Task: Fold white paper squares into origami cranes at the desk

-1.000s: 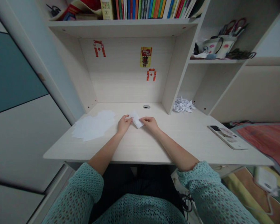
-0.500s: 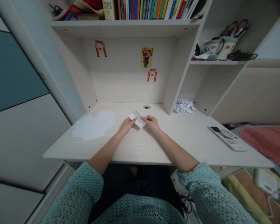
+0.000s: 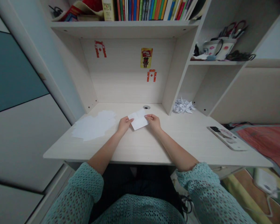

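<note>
A small white sheet of paper (image 3: 139,120) is stretched between my hands just over the desk, with a crease showing across it. My left hand (image 3: 124,124) pinches its left edge between thumb and fingers. At the right edge, my right hand (image 3: 153,121) grips it the same way. Left of my hands, several white paper sheets (image 3: 94,125) lie spread and overlapping on the desk. A heap of small folded or crumpled white paper pieces (image 3: 184,106) sits at the back right, under the side shelf.
A phone (image 3: 226,138) lies on the right part of the white desk (image 3: 177,146). The upright shelf panel (image 3: 180,71) stands behind my right hand. Cups with scissors and pens (image 3: 224,48) stand on the side shelf. Books (image 3: 151,10) line the top shelf.
The paper has been opened out from a smaller folded shape into a wider, flatter sheet. My hands have moved slightly apart, still holding its edges.
</note>
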{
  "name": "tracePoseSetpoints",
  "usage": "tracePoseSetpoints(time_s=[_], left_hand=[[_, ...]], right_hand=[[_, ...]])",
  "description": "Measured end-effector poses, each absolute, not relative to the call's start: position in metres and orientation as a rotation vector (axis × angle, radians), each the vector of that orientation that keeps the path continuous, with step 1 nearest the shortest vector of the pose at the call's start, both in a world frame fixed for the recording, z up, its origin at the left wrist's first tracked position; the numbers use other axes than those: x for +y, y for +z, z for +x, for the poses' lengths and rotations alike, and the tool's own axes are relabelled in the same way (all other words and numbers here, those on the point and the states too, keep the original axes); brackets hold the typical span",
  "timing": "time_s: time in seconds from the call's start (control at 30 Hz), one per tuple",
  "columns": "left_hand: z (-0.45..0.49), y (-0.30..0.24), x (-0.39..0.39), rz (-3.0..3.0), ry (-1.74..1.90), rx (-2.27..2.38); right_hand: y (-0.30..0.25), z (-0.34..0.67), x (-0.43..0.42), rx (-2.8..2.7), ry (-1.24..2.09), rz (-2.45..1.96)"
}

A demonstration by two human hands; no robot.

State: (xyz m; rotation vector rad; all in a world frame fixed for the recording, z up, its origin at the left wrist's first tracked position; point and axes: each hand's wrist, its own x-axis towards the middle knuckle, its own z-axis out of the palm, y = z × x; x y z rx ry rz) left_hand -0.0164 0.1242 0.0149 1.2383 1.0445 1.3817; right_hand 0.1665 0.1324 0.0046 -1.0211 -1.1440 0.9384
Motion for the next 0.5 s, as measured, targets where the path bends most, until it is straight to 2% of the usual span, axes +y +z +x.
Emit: tracePoseSetpoints(time_s=[0.2, 0.37, 0.5], left_hand=[[-0.021, 0.019, 0.123, 1.298, 1.480, 1.021], [-0.024, 0.020, 0.124, 1.452, 1.535, 0.939], [-0.024, 0.022, 0.124, 1.221, 1.493, 1.060]], right_hand=[[0.007, 0.171, 0.132, -1.258, 1.031, -0.932], [0.007, 0.176, 0.135, -1.321, 0.837, -0.896], [0.007, 0.180, 0.137, -1.348, 0.809, -0.873]])
